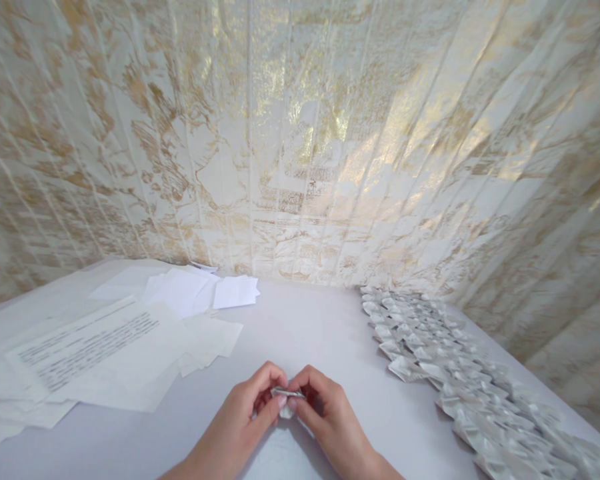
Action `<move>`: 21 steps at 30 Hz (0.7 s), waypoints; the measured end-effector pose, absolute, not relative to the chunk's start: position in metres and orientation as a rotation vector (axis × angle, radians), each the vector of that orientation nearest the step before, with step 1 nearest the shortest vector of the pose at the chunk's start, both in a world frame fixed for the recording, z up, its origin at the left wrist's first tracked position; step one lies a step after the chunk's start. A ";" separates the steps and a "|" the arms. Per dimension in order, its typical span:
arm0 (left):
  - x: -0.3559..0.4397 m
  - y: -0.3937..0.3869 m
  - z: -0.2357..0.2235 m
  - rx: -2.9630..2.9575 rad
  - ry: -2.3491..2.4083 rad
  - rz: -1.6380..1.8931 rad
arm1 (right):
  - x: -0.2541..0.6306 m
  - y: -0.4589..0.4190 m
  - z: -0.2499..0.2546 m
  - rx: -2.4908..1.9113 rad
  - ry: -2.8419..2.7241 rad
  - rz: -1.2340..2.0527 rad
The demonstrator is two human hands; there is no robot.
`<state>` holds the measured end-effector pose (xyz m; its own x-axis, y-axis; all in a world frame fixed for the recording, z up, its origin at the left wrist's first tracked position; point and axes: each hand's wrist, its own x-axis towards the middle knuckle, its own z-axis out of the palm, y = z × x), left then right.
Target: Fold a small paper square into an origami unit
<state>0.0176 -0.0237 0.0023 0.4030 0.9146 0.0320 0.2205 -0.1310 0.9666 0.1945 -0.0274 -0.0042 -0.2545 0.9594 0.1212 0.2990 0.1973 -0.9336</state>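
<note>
Both hands meet low in the middle of the head view, just above the table. Between them is a small folded piece of paper, white with greyish print. My left hand pinches its left side between thumb and fingers. On the other side my right hand grips it the same way, thumb in front. The fingertips of the two hands almost touch, and they cover much of the folded paper.
Loose sheets with printed text spread over the left of the white table. Behind them lie blank white papers and a small stack. Rows of folded paper pieces line the right side. A patterned curtain hangs behind.
</note>
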 end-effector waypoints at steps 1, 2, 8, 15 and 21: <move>0.018 -0.023 0.002 1.615 1.031 0.828 | 0.194 -0.027 -0.004 -1.199 -1.696 1.083; 0.017 -0.023 0.002 1.616 1.038 0.825 | 0.194 -0.028 -0.004 -1.201 -1.689 1.086; 0.015 -0.023 0.004 1.598 1.018 0.886 | 0.195 -0.027 -0.004 -1.128 -1.605 1.084; 0.014 -0.018 0.002 1.446 0.993 0.948 | 0.201 -0.020 -0.006 -1.024 -1.403 1.130; 0.014 -0.018 -0.001 1.513 0.995 0.909 | 0.198 -0.026 -0.003 -1.038 -1.643 1.035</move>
<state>0.0137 -0.0183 -0.0012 0.3631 0.9308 0.0413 0.1245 -0.0924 0.9879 0.1985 -0.0257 -0.0026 -0.2365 0.9389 0.2499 0.1797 0.2951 -0.9384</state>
